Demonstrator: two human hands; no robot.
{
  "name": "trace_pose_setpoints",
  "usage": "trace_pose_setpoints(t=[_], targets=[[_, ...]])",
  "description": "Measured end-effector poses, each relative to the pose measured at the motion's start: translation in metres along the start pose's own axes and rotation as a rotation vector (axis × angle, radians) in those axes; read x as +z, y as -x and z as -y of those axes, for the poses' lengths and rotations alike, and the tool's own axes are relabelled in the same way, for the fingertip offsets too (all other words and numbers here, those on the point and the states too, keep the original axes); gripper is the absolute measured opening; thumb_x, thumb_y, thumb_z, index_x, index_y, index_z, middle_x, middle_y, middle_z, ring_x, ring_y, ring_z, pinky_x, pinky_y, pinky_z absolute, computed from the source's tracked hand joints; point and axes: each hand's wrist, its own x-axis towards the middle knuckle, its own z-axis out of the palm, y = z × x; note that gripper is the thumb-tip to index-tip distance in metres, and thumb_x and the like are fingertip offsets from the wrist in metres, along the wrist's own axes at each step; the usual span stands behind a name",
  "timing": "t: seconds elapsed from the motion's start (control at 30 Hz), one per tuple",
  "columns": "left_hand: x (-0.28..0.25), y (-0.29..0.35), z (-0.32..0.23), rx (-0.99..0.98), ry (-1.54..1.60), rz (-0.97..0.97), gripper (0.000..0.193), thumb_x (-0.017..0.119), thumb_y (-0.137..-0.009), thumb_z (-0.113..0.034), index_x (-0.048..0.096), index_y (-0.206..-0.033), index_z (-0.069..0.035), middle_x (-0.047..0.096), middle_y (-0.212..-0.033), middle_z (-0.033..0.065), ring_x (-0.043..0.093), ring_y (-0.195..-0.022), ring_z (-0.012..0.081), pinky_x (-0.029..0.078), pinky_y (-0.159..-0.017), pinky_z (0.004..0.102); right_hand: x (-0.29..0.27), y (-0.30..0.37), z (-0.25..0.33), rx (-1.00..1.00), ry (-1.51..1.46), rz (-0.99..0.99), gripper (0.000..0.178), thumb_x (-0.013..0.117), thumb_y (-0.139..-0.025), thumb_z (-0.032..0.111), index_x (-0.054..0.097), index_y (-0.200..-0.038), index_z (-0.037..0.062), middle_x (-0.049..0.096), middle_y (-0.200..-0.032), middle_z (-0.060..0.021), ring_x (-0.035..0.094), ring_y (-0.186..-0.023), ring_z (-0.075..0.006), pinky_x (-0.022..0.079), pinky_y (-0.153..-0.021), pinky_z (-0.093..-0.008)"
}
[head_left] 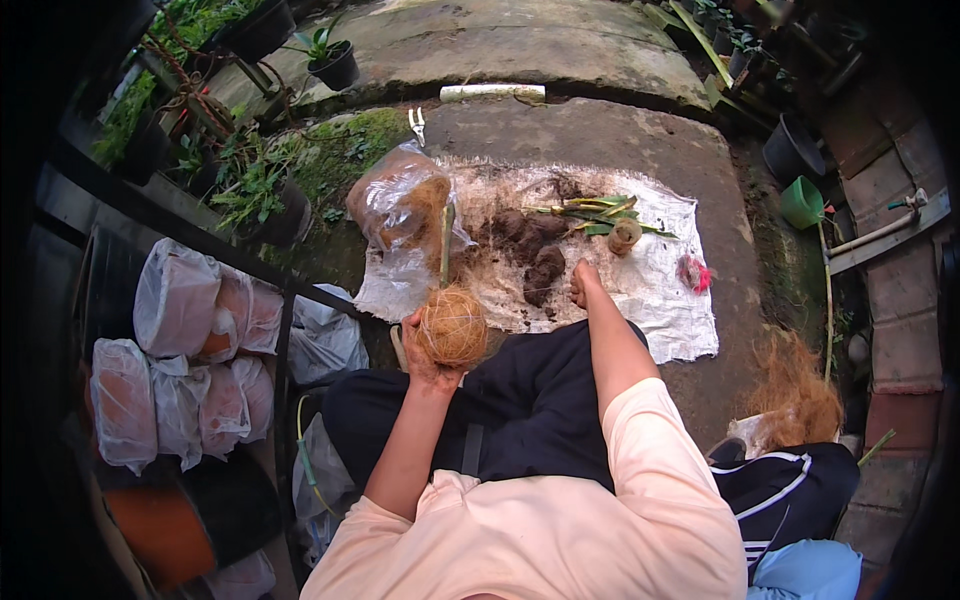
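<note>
A round ball of brown coconut fibre [454,327], crossed by many turns of thin pale string, rests in my left hand [428,366]. The fingers curl round its left side and underside. From the ball's top rises a straight greenish stem [446,245]. My right hand [583,284] is closed in a fist over the white woven sheet [675,325]; whatever it holds, if anything, is too small to tell. Dark soil clumps [544,272] lie just left of that hand. Beyond it are long green leaves [600,210] and a small brown roll [624,237].
A clear plastic bag of fibre [400,195] sits at the sheet's left. A pink-red bundle [693,273] lies on its right. Farther off are a small hand fork [417,126] and a white pipe [492,92]. Wrapped pots [175,290] stand left, loose fibre [795,395] right.
</note>
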Motion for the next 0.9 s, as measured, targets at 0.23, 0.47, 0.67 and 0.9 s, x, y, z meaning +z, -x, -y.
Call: trace_pose_setpoints(t=[0.23, 0.47, 0.67, 0.9], targets=[[0.013, 0.007, 0.003, 0.009, 0.023, -0.007, 0.045, 0.054, -0.087, -0.042, 0.06, -0.118, -0.01, 0.065, -0.115, 0.0096, 0.065, -0.105, 0.0274, 0.057, -0.085, 0.0455, -0.007, -0.015, 0.005, -0.011, 0.021, -0.057, 0.04, 0.032, -0.1, 0.041, 0.031, -0.069, 0.0152, 0.026, -0.057, 0.0014, 0.019, -0.044, -0.0142, 0.017, -0.044, -0.0334], [0.015, 0.014, 0.01, -0.1, 0.054, 0.004, 0.036, 0.053, -0.086, -0.039, 0.059, -0.112, -0.015, 0.064, -0.116, 0.01, 0.065, -0.105, 0.0311, 0.057, -0.085, 0.0498, -0.009, -0.023, 0.008, 0.022, 0.024, -0.068, 0.034, 0.033, -0.099, 0.039, 0.037, -0.078, 0.0133, 0.032, -0.063, -0.0015, 0.022, -0.047, -0.0144, 0.018, -0.046, -0.0328], [0.008, 0.023, 0.03, -0.115, 0.097, 0.018, 0.044, 0.051, -0.086, -0.039, 0.058, -0.118, -0.01, 0.064, -0.117, 0.0118, 0.065, -0.104, 0.0324, 0.056, -0.088, 0.0507, -0.004, -0.032, 0.01, 0.036, 0.036, -0.094, 0.027, 0.036, -0.097, 0.037, 0.039, -0.083, 0.0134, 0.033, -0.064, -0.002, 0.024, -0.046, -0.0143, 0.02, -0.044, -0.0334], [0.027, 0.021, 0.03, -0.151, 0.052, 0.04, 0.047, 0.054, -0.086, -0.045, 0.059, -0.121, -0.014, 0.063, -0.116, 0.0105, 0.064, -0.104, 0.0314, 0.056, -0.087, 0.0506, -0.016, -0.068, 0.011, -0.075, 0.101, -0.19, 0.031, 0.037, -0.096, 0.04, 0.04, -0.081, 0.0131, 0.037, -0.061, -0.0022, 0.027, -0.043, -0.0149, 0.021, -0.042, -0.0333]])
